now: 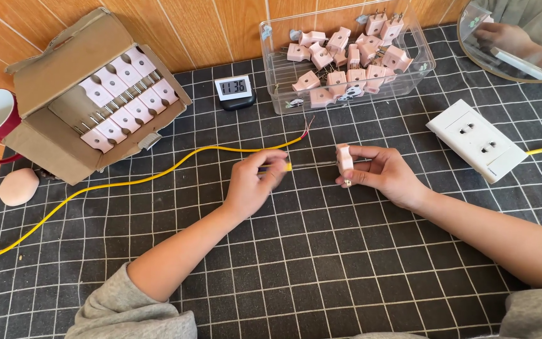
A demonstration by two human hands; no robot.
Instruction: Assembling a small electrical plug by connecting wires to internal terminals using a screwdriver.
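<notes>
On black grid mat point(321, 263) | wood wall point(208, 25) | left grip point(255, 182) pinching screwdriver point(302, 166) | right grip point(381, 172) pinching plug point(344, 161)

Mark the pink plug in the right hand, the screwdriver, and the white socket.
pink plug point(344, 160), head view, front face.
screwdriver point(312, 164), head view, bare metal shaft.
white socket point(475, 139), head view, top plate.

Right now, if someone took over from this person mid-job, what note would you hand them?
Left hand: pinches a thin screwdriver by its yellow end, tip pointing at the plug.
Right hand: holds one pink plug upright above the mat.
Yellow cable: lies loose on the mat, bare end near the clear bin of plugs.
Done: plug picked.
Left: cable not yet joined to the plug.
</notes>
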